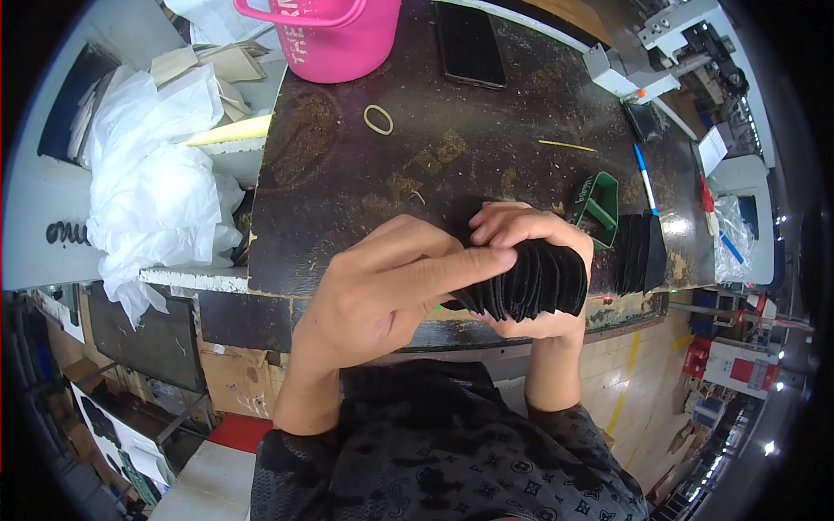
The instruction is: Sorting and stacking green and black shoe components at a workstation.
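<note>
A thick stack of black fabric pieces point(540, 280) is fanned out above the table's front edge, its layered edges turned toward me. My right hand point(556, 239) wraps round it, fingers curled over the far side and the lower part of the hand beneath. From the left, my left hand point(373, 291) reaches across with its index finger laid on the stack's upper left edge. The other left fingers are bent in, and the thumb is mostly hidden. Right of my hands, a second stack of black pieces point(638, 252) rests on the table beside a green plastic holder point(599, 208).
The dark worn table point(330, 200) bears a pink bucket point(339, 39), a phone point(472, 48), a rubber band point(378, 120), a thin yellow stick point(566, 145) and a blue pen point(645, 178). White plastic wrapping point(156, 191) fills the left side; a machine point(686, 52) stands at far right.
</note>
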`<state>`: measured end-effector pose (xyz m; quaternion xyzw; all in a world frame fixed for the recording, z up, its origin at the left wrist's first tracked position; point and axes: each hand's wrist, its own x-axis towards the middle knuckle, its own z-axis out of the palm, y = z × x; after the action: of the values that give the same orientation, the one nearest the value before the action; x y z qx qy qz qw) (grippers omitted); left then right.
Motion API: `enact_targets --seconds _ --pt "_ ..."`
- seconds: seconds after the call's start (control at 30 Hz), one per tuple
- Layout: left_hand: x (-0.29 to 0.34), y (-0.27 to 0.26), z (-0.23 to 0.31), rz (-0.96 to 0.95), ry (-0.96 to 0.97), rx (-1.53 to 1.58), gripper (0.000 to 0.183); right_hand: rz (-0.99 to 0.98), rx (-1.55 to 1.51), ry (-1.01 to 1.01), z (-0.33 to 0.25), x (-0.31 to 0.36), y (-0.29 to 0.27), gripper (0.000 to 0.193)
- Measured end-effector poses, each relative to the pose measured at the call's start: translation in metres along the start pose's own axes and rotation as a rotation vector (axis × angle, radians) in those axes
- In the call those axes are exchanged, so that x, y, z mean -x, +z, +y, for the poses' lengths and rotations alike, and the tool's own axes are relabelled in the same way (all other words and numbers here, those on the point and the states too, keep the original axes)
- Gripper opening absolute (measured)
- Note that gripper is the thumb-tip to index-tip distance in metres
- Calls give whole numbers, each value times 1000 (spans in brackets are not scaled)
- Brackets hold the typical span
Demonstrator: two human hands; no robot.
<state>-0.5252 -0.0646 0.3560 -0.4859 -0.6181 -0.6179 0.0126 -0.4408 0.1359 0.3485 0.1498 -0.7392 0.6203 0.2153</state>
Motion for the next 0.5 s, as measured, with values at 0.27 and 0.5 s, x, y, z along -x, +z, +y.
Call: enact_targets --seconds 0.27,0.5 --pt "4 7 0 114 35 -73 34 -23 -7 20 -4 -2 -1 52" --pt "6 6 1 132 -23 -80 24 19 -49 46 -3 0 1 54"
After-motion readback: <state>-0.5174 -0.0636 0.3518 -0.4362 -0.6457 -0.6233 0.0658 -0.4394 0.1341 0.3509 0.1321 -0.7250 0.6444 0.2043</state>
